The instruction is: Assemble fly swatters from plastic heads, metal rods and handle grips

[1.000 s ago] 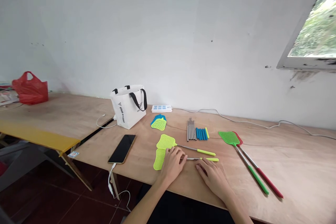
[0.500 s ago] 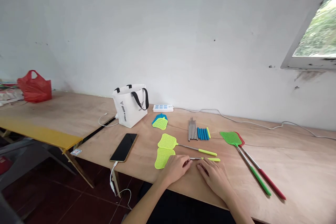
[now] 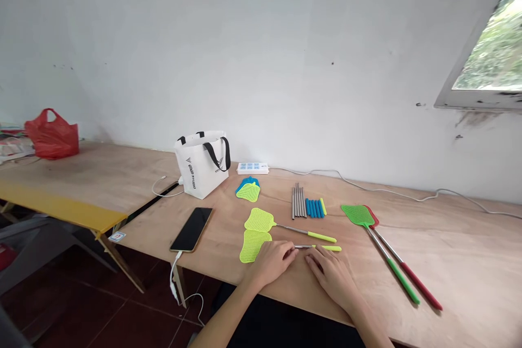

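Two yellow fly swatters lie side by side on the wooden table (image 3: pixel 457 250). My left hand (image 3: pixel 272 262) curls over the metal rod of the nearer yellow swatter (image 3: pixel 253 244), just right of its mesh head, fingertips pinching the rod. My right hand (image 3: pixel 332 274) lies flat on the table, its fingertips touching the same rod where the yellow grip (image 3: pixel 331 248) begins. The farther yellow swatter (image 3: pixel 261 220) lies untouched behind.
A green swatter (image 3: pixel 355 214) and a red one (image 3: pixel 416 281) lie at the right. Behind are metal rods (image 3: pixel 298 202), blue grips (image 3: pixel 314 207), spare mesh heads (image 3: pixel 247 189), a power strip (image 3: pixel 253 168) and a white tote bag (image 3: pixel 202 166). A phone (image 3: pixel 191 229) charges at the left; a red bag (image 3: pixel 51 136) sits far left.
My left hand has slid back off the nearer swatter's mesh head onto its rod, uncovering the head. My right hand has hardly moved.
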Motion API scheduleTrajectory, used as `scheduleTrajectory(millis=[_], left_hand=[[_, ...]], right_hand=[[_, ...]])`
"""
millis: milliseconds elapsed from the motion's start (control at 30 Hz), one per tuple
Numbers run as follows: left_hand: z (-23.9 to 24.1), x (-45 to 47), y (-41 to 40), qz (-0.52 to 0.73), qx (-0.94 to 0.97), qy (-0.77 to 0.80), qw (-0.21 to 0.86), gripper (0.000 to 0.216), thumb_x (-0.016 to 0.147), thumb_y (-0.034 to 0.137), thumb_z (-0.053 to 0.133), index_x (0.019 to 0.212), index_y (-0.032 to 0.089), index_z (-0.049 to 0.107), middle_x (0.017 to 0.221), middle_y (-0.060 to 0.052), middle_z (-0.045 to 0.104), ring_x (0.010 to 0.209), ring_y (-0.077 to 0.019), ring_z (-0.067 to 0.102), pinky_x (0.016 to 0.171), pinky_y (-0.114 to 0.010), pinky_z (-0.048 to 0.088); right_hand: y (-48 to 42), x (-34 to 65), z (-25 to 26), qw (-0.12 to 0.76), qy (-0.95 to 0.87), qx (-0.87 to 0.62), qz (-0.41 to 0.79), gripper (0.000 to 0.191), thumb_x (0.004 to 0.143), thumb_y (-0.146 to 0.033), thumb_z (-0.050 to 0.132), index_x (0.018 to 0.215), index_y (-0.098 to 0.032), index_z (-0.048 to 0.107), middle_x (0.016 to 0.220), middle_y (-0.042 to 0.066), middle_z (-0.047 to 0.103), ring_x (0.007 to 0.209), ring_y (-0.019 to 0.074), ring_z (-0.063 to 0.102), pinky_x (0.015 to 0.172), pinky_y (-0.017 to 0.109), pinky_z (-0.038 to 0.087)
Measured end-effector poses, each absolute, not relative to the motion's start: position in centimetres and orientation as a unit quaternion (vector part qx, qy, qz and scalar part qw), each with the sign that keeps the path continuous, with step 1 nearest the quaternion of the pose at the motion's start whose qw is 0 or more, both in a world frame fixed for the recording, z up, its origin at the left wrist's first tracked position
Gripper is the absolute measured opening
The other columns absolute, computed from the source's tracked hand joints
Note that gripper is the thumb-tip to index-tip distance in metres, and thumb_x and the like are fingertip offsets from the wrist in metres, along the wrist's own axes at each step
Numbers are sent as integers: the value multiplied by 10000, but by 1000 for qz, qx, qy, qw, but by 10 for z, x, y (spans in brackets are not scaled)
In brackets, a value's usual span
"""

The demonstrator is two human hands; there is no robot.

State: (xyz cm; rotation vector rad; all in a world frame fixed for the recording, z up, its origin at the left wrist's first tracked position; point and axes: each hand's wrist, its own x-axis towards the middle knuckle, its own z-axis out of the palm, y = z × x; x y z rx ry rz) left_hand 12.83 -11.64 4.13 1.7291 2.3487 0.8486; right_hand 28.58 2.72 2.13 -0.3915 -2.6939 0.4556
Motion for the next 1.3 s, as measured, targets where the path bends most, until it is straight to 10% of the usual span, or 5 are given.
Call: scheduleTrajectory(millis=[400,667,1300], left_hand=[[41,125,-117,366,541,757,26,337,1033,444,470,897,226,689,830,-6,719,767,-173,649,689,-268,392],[38,123,-113,288,567,771,33,194,985,333,552,890,226,683,879,-13,717,817,-189,648,683,-282,387],[41,124,-114,301,555,773,63,213,991,332,532,905,220,691,924,-44,730,861,-219,657,733,-304,420]], right_hand=[[35,285,9,236,-953,-139,132,297,1059,-357,375,980,-277,650,956,22,683,870,201,659,753,316,476],[67,289,-17,307,-899,-311,-32,421,1030,-406,311,1265,-241,619,1346,140,624,1233,331,555,1028,551,363],[62,286,2,386,-871,-232,196,382,1026,-527,341,847,-271,561,852,43,687,917,262,624,948,481,437]])
